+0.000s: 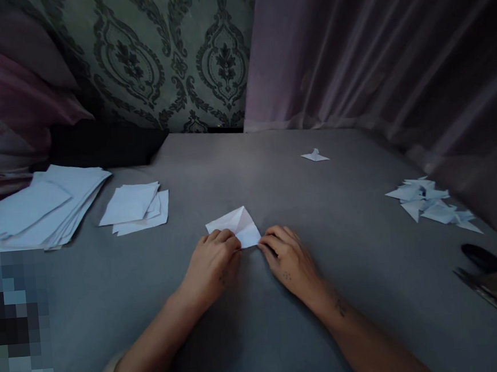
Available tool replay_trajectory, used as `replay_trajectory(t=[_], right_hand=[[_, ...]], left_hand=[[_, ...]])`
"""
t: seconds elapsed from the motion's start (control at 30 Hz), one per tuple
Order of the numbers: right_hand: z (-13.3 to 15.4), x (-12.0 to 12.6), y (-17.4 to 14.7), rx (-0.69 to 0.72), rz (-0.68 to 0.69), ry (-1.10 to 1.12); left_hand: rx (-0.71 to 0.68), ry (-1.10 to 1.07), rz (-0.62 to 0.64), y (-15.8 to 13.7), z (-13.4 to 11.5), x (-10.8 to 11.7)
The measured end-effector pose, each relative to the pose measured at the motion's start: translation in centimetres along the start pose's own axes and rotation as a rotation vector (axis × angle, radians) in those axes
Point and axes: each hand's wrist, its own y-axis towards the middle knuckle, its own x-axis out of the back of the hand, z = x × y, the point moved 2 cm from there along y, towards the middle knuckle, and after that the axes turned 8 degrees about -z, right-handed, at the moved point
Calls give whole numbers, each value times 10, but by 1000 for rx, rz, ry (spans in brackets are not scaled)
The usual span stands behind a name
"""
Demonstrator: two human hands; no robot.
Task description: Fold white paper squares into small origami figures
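A small white sheet of paper (247,229) with crease lines lies on the grey surface in front of me. My left hand (215,257) covers its left and near edge, fingers curled and closed on it. At the paper's right corner, my right hand (289,257) pinches the tip between thumb and fingers. The undersides of the left fingers are hidden.
Left of the paper lie a pile of white square sheets (132,205) and a larger stack of white paper (64,200). One folded paper piece (315,156) sits farther back. Several folded paper pieces (432,200) are heaped at right, near scissors (492,281).
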Motion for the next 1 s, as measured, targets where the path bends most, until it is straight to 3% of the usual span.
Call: replay_trajectory(t=[0.2,0.6,1.0], right_hand=[[-2,-4,1,-64,-30,35],[2,-6,4,-137,11,-38],[-1,-11,5,-154,41,-26]], left_hand=[[101,-110,-25,2,10,5],[325,-131,-103,10,13,-9],[339,-121,-133,12,15,-17]])
